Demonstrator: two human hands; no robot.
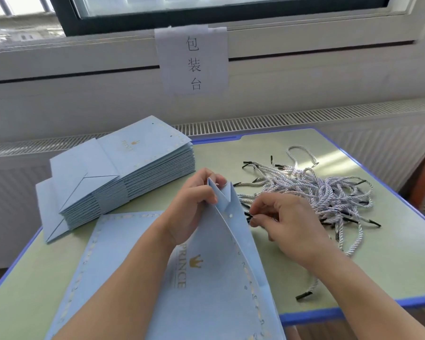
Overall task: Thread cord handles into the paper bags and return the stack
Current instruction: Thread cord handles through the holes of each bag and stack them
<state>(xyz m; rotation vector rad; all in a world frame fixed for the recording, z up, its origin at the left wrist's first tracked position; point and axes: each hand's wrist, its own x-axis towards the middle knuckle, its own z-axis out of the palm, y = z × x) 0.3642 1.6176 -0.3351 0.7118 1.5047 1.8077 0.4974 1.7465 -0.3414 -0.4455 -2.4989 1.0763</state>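
Observation:
A light blue paper bag [214, 273] with gold lettering lies in front of me, its mouth lifted off the table. My left hand [194, 204] grips the bag's folded top corner and holds the opening up. My right hand [282, 224] pinches the black tip of a white twisted cord [248, 215] right beside the punched holes near the bag's rim. A pile of several such cords [324, 192] lies to the right. A stack of flat blue bags [123, 173] sits at the back left.
Another flat blue bag [103, 251] lies under the held one. The green table has a blue edge [329, 312] close at the front right. A radiator and a wall with a paper sign [193, 62] stand behind the table.

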